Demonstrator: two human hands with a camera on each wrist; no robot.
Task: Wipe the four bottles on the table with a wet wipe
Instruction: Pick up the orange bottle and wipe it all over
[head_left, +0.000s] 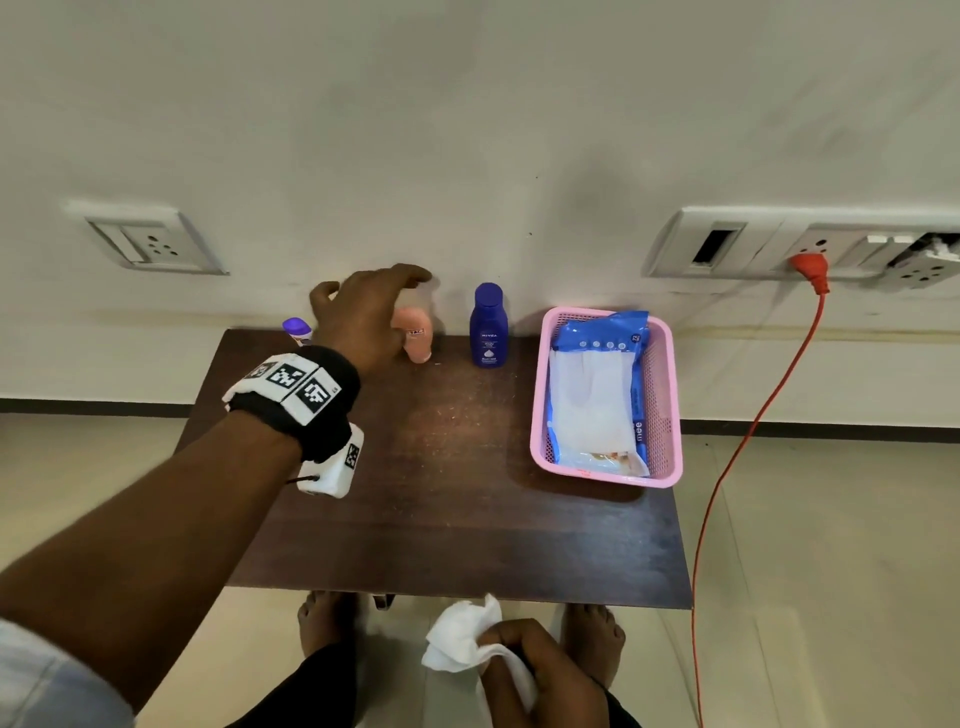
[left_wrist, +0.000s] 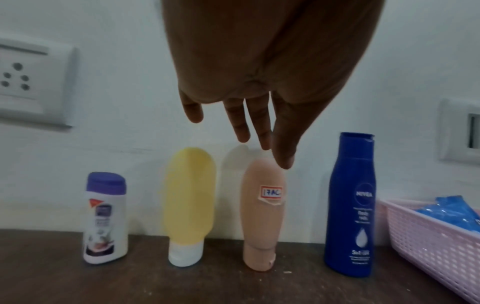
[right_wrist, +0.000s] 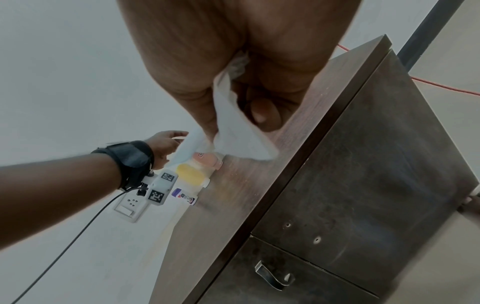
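Four bottles stand in a row against the wall at the table's back edge: a white bottle with a purple cap, a yellow tube, a peach tube with a small label, and a blue Nivea bottle. My left hand hovers over the yellow and peach tubes with its fingers spread and holds nothing. One fingertip is at the peach tube's top; whether it touches I cannot tell. In the head view this hand hides the yellow tube. My right hand grips a crumpled white wet wipe below the table's front edge.
A pink basket with a blue pack of wipes sits at the right on the dark wooden table. An orange cable hangs from a wall socket to the right of the table. My bare feet show under the front edge.
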